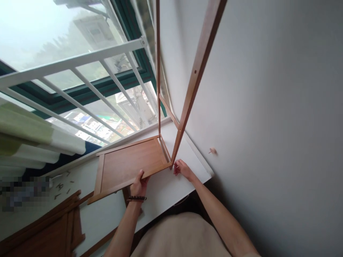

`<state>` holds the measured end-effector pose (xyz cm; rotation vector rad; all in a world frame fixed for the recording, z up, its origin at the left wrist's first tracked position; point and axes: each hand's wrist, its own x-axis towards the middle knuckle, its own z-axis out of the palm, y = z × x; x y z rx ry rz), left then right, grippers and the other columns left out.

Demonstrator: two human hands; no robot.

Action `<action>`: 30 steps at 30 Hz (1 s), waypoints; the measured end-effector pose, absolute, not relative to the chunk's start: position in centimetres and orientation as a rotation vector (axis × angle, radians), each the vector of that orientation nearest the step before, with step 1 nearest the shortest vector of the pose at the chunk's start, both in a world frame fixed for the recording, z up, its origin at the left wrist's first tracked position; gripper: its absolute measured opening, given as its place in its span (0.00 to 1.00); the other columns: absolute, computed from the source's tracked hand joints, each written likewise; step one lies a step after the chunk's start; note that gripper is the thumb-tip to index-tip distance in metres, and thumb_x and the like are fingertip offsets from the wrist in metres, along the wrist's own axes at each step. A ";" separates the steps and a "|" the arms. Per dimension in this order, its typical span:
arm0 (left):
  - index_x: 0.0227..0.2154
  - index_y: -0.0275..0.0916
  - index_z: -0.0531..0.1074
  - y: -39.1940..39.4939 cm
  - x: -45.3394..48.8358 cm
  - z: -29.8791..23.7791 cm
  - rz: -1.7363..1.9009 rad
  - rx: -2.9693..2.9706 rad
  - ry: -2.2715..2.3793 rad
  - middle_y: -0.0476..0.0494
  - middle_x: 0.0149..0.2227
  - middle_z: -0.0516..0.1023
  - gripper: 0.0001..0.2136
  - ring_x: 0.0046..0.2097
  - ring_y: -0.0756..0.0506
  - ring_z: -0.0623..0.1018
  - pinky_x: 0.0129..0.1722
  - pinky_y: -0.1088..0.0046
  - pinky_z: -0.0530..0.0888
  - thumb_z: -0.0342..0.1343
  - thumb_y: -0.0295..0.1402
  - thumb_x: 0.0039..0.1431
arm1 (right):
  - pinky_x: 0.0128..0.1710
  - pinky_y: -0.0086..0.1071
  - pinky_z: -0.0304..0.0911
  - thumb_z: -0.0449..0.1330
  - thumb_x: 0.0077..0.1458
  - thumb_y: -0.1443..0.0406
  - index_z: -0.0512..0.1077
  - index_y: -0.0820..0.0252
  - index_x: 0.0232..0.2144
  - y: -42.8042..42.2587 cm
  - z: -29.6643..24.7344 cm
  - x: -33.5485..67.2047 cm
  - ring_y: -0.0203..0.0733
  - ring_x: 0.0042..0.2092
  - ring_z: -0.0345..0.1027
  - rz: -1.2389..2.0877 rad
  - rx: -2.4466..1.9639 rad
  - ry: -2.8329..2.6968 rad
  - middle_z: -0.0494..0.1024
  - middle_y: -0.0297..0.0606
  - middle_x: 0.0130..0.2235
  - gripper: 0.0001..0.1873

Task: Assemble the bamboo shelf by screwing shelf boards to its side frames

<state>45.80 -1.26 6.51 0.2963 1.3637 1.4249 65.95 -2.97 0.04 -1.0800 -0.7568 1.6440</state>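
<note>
Panel (134,157) is held left of the post (189,92), end at its foot; likely stiff, fairly light, best gripped by the edges. Near edge is clasped by the left hand (139,183), thumb on top. Right hand (183,169) is half-curled beside the post; any hold cannot be told. No container is seen.

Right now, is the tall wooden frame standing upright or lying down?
Upright: its posts rise beside the wall and pass the picture's top edge, while the panel in the left hand extends sideways near their lower ends.
</note>
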 end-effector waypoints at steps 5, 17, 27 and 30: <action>0.28 0.36 0.69 -1.1 45.8 5.9 1.445 0.335 1.371 0.53 0.27 0.73 0.07 0.29 0.52 0.75 0.36 0.70 0.75 0.57 0.21 0.44 | 0.27 0.27 0.63 0.57 0.48 0.55 0.66 0.58 0.40 -3.1 -1.1 65.9 0.33 0.30 0.68 1.469 -1.017 -0.876 0.70 0.35 0.35 0.19; 0.24 0.35 0.66 -1.1 44.9 5.2 1.459 0.392 1.363 0.53 0.24 0.73 0.06 0.28 0.52 0.74 0.34 0.70 0.74 0.57 0.22 0.42 | 0.32 0.28 0.59 0.46 0.57 0.57 0.63 0.59 0.22 -2.8 0.0 66.0 0.32 0.26 0.62 1.036 -1.285 -1.333 0.67 0.32 0.24 0.17; 0.23 0.35 0.66 -0.9 45.3 5.7 1.476 0.394 1.368 0.54 0.23 0.73 0.06 0.27 0.52 0.74 0.33 0.71 0.74 0.57 0.21 0.42 | 0.25 0.26 0.60 0.52 0.52 0.52 0.61 0.57 0.33 -2.6 -2.3 65.1 0.31 0.26 0.66 1.421 -0.998 -0.954 0.68 0.31 0.30 0.15; 0.23 0.35 0.67 -1.0 45.3 5.7 1.485 0.395 1.369 0.54 0.23 0.73 0.06 0.28 0.52 0.74 0.34 0.70 0.75 0.57 0.21 0.42 | 0.26 0.26 0.60 0.49 0.53 0.52 0.61 0.58 0.30 -2.3 -2.1 65.0 0.31 0.24 0.64 1.446 -1.031 -0.999 0.68 0.29 0.24 0.16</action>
